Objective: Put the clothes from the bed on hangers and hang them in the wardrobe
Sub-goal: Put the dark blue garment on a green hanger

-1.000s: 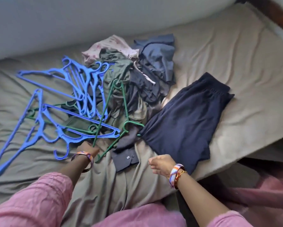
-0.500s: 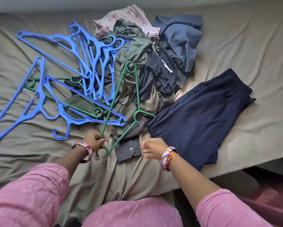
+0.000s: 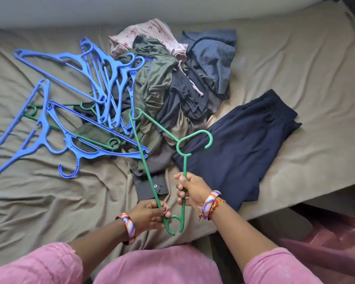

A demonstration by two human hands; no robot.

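A green plastic hanger [image 3: 143, 148] is lifted off the bed, held in both hands. My left hand [image 3: 149, 215] grips its long bar near the lower corner. My right hand [image 3: 192, 191] grips the shorter arm just below the hook [image 3: 205, 138]. A heap of clothes [image 3: 172, 83] lies in the middle of the bed: olive, grey, dark striped and pink-patterned pieces. Navy shorts [image 3: 240, 144] lie spread flat to the right of the heap. Several blue hangers [image 3: 102, 83] are tangled to the left, with other green hangers [image 3: 98, 141] under them.
The bed's olive sheet [image 3: 295, 74] is wrinkled and ends at a front edge close to my body. A pale wall [image 3: 131, 9] runs along the far side. A maroon plastic chair [image 3: 326, 249] stands at the lower right, beside the bed.
My left hand has pulled the green hanger out of the pile and raised it. My right hand, empty before, has closed on the hanger's arm below the hook.
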